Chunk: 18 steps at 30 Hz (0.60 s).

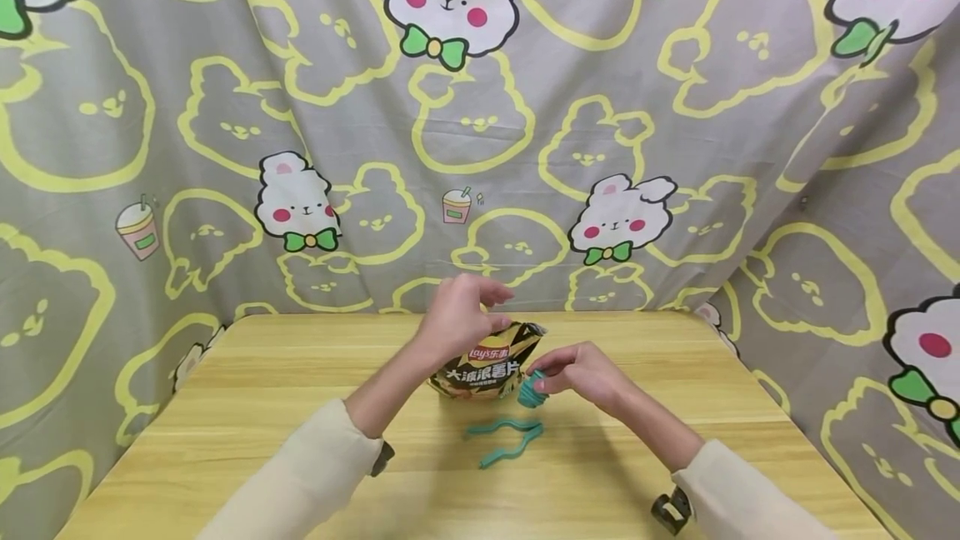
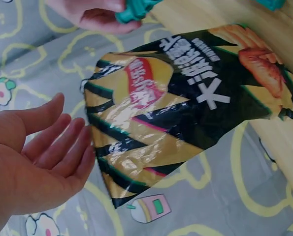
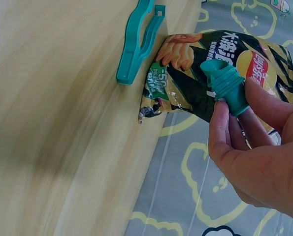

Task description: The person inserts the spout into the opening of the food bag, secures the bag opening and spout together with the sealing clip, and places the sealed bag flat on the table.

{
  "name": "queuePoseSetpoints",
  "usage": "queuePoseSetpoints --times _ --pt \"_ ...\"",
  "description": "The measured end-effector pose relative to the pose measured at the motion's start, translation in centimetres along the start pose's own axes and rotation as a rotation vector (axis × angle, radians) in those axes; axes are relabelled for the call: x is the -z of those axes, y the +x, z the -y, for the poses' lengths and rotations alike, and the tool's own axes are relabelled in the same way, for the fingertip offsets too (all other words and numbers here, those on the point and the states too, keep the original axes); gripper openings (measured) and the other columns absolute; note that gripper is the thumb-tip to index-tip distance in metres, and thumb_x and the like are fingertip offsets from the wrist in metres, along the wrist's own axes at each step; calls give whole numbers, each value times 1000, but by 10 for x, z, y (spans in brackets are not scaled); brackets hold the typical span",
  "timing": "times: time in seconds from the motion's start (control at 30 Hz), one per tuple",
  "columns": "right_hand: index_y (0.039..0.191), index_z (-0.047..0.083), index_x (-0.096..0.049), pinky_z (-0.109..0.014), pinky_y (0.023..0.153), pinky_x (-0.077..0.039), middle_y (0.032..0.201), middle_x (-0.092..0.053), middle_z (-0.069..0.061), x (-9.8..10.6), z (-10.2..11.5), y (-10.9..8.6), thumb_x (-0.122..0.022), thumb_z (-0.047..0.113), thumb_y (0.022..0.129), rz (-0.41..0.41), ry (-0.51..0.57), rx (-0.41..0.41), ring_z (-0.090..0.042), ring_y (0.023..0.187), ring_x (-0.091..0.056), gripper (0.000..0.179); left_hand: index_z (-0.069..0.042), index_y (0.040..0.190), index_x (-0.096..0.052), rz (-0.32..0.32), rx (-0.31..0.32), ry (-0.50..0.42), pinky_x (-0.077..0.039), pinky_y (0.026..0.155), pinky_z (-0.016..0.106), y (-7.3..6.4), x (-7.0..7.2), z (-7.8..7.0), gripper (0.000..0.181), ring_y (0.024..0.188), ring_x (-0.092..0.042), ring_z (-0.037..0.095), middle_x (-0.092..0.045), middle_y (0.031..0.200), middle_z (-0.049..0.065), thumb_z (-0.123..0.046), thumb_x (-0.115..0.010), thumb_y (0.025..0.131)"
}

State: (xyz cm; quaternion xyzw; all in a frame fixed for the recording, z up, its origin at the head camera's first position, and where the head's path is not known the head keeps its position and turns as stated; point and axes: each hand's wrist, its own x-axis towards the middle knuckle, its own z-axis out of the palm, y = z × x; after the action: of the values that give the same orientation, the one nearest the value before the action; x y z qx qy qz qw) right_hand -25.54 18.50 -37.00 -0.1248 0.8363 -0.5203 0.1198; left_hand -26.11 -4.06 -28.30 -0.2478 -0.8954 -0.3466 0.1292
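A Lay's chip bag with black and gold stripes stands upright on the table. My left hand hovers at the bag's top edge; in the left wrist view its fingers are loosely bent, with fingertips right by the bag's rim and nothing gripped. Thumb and fingers of my right hand pinch a small teal ridged spout piece, its hollow mouth showing in the right wrist view. That piece is held before the right side of the bag. On the table in front lies a teal bag clip, its two wavy arms spread in a V.
The wooden table carries the bag and clip. A grey curtain with yellow outlines and white cartoon animals hangs behind the table and along both sides.
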Motion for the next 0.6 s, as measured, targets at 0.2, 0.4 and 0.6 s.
queuePoseSetpoints --times 0.2,0.4,0.6 --pt "110 3 -77 -47 94 -54 98 -78 -6 5 7 -1 -78 16 87 -7 -34 10 -18 91 -72 27 -9 91 -81 6 -51 63 -59 70 31 4 -8 12 10 77 -74 15 -78 84 3 -8 -84 82" --pt "110 4 -77 -46 94 -54 99 -77 -5 16 21 -2 -78 16 87 -33 -75 8 -17 92 -71 26 -9 81 -81 -10 -79 55 -58 68 28 4 -10 17 7 69 -72 11 -77 77 1 -2 -81 83" --pt "111 7 -77 -48 97 -52 103 -77 -4 31 42 -2 -79 18 88 -65 -121 8 -18 95 -69 26 -8 81 -81 -11 -70 36 -58 67 25 4 -12 17 8 69 -71 11 -77 78 2 -1 -80 84"
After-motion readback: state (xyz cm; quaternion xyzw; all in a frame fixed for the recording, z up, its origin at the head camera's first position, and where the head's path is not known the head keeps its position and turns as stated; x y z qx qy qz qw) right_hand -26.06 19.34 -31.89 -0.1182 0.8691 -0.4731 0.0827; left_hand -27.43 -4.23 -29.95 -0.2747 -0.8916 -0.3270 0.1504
